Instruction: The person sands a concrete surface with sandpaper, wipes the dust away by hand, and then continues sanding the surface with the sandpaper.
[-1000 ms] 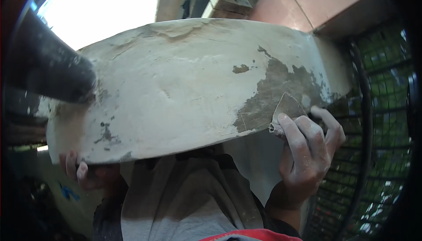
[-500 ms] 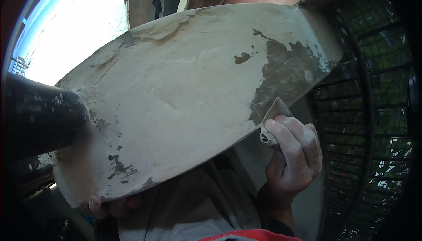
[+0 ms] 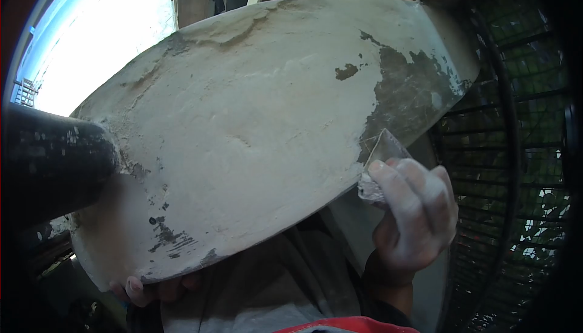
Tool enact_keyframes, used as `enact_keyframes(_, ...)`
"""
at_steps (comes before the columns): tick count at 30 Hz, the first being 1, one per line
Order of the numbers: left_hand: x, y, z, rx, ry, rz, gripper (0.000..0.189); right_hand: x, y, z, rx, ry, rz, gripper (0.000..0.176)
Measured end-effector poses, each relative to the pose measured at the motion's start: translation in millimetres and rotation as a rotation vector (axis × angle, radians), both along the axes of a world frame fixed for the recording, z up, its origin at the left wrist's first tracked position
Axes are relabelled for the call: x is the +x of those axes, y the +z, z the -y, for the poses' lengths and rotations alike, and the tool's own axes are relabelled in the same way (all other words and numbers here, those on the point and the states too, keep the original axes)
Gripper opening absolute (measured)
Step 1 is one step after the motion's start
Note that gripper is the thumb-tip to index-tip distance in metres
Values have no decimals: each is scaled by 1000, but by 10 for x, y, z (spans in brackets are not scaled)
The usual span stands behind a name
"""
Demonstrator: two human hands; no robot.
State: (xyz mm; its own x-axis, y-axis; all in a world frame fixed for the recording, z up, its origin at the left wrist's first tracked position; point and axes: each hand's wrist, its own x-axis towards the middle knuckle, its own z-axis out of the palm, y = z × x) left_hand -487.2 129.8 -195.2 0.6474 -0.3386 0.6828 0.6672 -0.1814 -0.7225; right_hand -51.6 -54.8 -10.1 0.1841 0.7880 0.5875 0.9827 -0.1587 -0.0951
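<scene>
Sandpaper, folded small, is pinched in the curled fingers of the right hand and pressed to the putty-coated blade near its lower right edge, beside darker bare patches. The right wrist rises from below. The left hand clasps the blade's lower left rim from beneath, with only its fingertips showing.

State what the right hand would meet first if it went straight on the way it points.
The right hand aims its scraper up and left, so it would first meet the dark bare patch of the white-coated blade; the tip seems to touch it, though depth is unclear.
</scene>
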Motion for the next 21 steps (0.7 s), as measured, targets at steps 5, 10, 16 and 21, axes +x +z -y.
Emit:
enact_keyframes(5,236,87,147,-160,-15,126,57,143,-29,-29,25,-48,56,15)
enact_keyframes(10,411,153,182,-226,-47,183,57,162,-40,-10,46,-36,22,17)
enact_keyframes(16,481,156,194,-262,-63,219,56,44,-9,30,-61,20,19,18)
enact_keyframes(21,500,164,207,-278,-72,237,56,60,-23,26,16,-36,49,22)
